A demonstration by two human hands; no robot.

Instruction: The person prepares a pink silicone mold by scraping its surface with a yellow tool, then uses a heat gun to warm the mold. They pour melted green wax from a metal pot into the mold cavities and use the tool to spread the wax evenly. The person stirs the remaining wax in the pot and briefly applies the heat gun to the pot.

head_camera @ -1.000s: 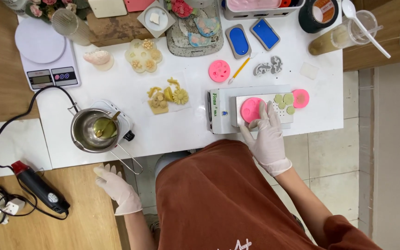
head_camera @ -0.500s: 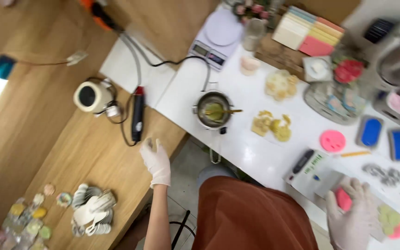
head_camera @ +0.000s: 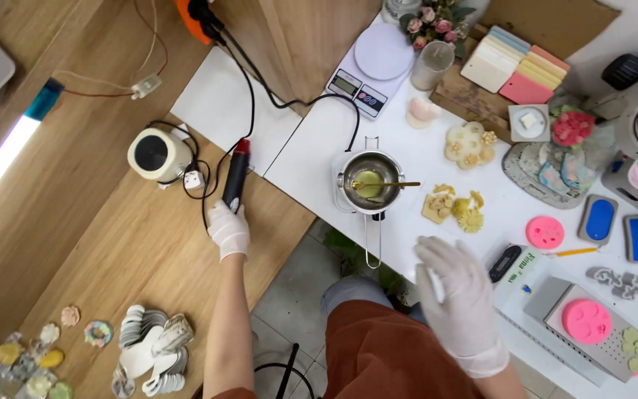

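Since the earlier frame our left hand [head_camera: 229, 230] has closed its fingers round the black heat tool [head_camera: 235, 176] lying on the wooden table [head_camera: 97, 244], where we judge a firm mid-handle grip best, while our right hand [head_camera: 458, 295] hovers open-fingered, empty.

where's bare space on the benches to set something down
Bare: the white table left of the scale, and the wooden bench between the heat tool and shell pile. Crowded: right of the melting pot.
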